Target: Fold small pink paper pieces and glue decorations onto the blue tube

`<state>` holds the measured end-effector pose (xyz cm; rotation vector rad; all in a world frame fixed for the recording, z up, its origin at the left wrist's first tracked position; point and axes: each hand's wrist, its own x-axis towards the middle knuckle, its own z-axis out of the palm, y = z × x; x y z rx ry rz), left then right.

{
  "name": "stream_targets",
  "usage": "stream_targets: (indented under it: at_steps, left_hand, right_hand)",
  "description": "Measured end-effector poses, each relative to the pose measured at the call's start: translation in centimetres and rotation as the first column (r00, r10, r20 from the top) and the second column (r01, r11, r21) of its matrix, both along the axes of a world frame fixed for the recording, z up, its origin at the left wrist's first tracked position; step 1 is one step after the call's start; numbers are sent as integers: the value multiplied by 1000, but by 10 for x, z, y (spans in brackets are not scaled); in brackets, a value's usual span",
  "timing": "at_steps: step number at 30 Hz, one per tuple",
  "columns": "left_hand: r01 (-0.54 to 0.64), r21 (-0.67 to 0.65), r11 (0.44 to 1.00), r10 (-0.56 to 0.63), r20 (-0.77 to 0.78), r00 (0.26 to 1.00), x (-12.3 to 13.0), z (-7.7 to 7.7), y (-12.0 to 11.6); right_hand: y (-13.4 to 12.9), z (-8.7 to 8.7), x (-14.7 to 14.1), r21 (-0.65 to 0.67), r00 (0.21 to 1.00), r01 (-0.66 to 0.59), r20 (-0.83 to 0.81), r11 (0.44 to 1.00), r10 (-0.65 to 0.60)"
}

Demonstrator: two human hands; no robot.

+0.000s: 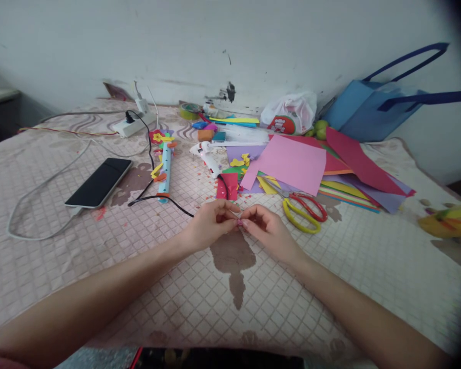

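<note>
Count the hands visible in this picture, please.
2: the left hand and the right hand, close together at a small pink piece, nearer the camera than the white glue gun.

The bare left forearm enters from eight o'clock, the bare right forearm from four. The left hand points toward two o'clock, the right hand toward ten, fingers curled, thumbs pinching inward, tips close together.
</note>
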<state>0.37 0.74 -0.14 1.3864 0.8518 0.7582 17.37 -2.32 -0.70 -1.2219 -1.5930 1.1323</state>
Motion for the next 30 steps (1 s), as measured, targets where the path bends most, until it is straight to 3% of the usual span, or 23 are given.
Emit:
stream_targets:
  at_steps: [17,30]
  left_hand:
    - [9,126,992,1,-78,997,0,0,-4]
    - [-17,73,997,20,-38,999,0,-1,-2]
  right_hand:
    - [0,1,-4,-21,997,36,68,999,-35]
    - [1,3,0,-29,1000,-5,-7,1000,5]
